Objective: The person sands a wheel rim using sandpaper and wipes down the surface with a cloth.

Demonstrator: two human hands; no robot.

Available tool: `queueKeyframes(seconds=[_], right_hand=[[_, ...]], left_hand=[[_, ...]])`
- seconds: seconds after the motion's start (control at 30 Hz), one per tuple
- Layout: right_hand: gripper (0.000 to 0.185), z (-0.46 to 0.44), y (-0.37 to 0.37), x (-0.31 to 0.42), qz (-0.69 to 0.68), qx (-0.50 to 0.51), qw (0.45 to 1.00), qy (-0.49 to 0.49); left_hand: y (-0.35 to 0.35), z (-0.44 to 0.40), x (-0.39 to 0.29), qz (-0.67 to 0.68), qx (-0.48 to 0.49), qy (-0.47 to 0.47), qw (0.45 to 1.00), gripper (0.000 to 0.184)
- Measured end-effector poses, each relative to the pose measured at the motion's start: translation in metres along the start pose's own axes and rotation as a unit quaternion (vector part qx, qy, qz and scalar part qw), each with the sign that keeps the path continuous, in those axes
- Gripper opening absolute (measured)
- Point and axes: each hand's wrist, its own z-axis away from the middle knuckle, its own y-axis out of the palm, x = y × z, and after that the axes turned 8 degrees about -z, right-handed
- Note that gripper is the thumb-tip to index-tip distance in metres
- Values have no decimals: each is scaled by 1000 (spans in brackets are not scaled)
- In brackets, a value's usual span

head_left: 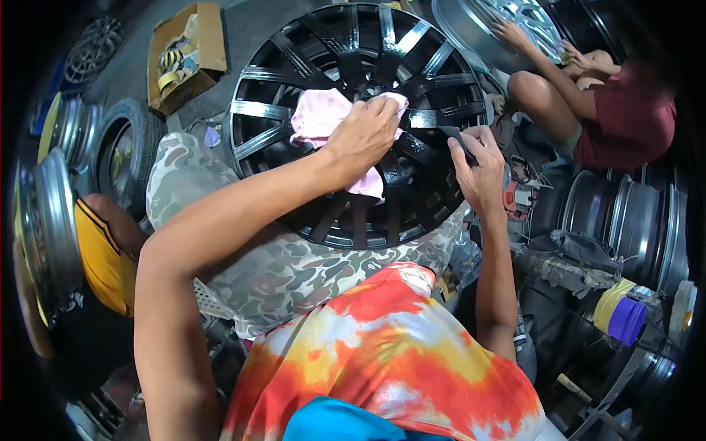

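Observation:
A glossy black multi-spoke wheel (pixel 353 213) rests over a camouflage-patterned cloth (pixel 287 268) in front of me. My left hand (pixel 365 132) is closed on a pink cloth (pixel 321 114), pressed against the wheel near its hub. Parts of the cloth spread out to the left of the hand and below it. At the wheel's right side, my right hand (pixel 478 165) pinches a small dark sheet (pixel 456 135) between thumb and fingers, over the spoke ends near the rim.
A cardboard box (pixel 212 44) with tape rolls stands at the upper left, near a tyre (pixel 132 147). A co-worker (pixel 621 117) sits at the upper right, hands on a silver wheel (pixel 478 29). More rims (pixel 625 220) are at right. Another person (pixel 103 257) is at left.

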Motion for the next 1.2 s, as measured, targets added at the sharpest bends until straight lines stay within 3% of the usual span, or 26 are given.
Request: queueKeyframes(seconds=[0.13, 0.23, 0.3, 0.33, 0.4, 0.47, 0.57, 0.63, 0.73, 0.9, 0.97, 1.1, 1.2], right_hand=[[16, 9, -5, -12, 21, -39, 999, 10], [16, 15, -5, -10, 3, -42, 997, 62], [18, 16, 3, 1, -144, -65, 965, 211], [20, 18, 11, -6, -154, -69, 970, 173], [20, 15, 20, 7, -183, -47, 962, 197], [17, 11, 26, 13, -136, -11, 977, 167], [15, 1, 42, 19, -49, 19, 997, 51], [17, -6, 60, 16, -38, 5, 999, 17], [31, -21, 77, 16, 22, -28, 998, -42], [34, -40, 97, 10, 73, -28, 995, -55], [31, -38, 102, 14, 104, 30, 994, -24], [32, -25, 102, 18, 21, 69, 997, -40], [29, -43, 97, 14, 73, 24, 997, -28]], left_hand=[[-12, 13, 3, 44, 94, 78, 992, 41], [-29, 13, 11, 49, 177, 78, 980, 44], [-39, 13, 15, 55, 171, 55, 982, 40], [-49, 11, 19, 82, 240, 53, 966, 35], [-74, 11, 30, 168, 325, 59, 929, 21], [-103, 9, 33, 322, 437, 53, 838, 21], [-112, 17, 15, 479, 475, 187, 714, 33], [-112, 31, -1, 481, 408, 202, 749, 34], [-108, 29, -11, 426, 448, 197, 761, 32], [-106, 16, -23, 392, 410, 230, 791, 26], [-112, 12, -25, 400, 387, 238, 796, 23], [-114, 9, -23, 382, 399, 248, 796, 23], [-114, 12, -22, 373, 418, 237, 794, 24]])
